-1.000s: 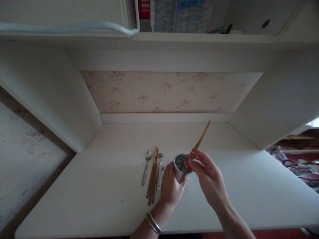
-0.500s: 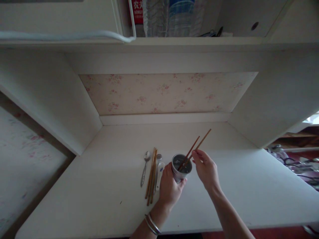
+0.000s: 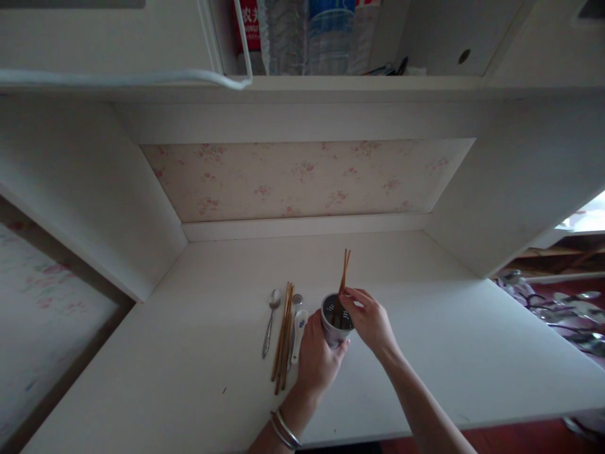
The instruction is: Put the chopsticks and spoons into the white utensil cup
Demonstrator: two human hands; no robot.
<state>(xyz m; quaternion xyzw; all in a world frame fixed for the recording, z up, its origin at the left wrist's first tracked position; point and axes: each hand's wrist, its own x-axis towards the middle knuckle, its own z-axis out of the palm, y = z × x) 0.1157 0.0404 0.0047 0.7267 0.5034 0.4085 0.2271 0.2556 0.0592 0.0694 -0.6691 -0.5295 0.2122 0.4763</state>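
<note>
My left hand (image 3: 317, 353) is wrapped round a grey cup-shaped utensil holder (image 3: 336, 339), tilted so that the holes in its bottom show. Two brown chopsticks (image 3: 345, 271) stand in the holder close together, and my right hand (image 3: 363, 314) pinches them just above the rim. Left of the holder, on the white desk, lies a bundle of several chopsticks (image 3: 283, 340). A metal spoon (image 3: 270, 321) rests on the bundle's left side. On its right are a white ceramic spoon (image 3: 299, 334) with a blue mark and another metal spoon (image 3: 297, 301), partly covered.
The white desk (image 3: 165, 353) runs back to a floral-papered panel (image 3: 302, 180) between white side walls. Overhead, a shelf (image 3: 331, 83) holds plastic bottles (image 3: 331, 38) and a red package (image 3: 249, 25). A white cable (image 3: 189, 77) hangs along the shelf front.
The two chopsticks have swung from leaning right to nearly upright and drawn together. My right hand has moved left, closer to the holder. The view has shifted slightly.
</note>
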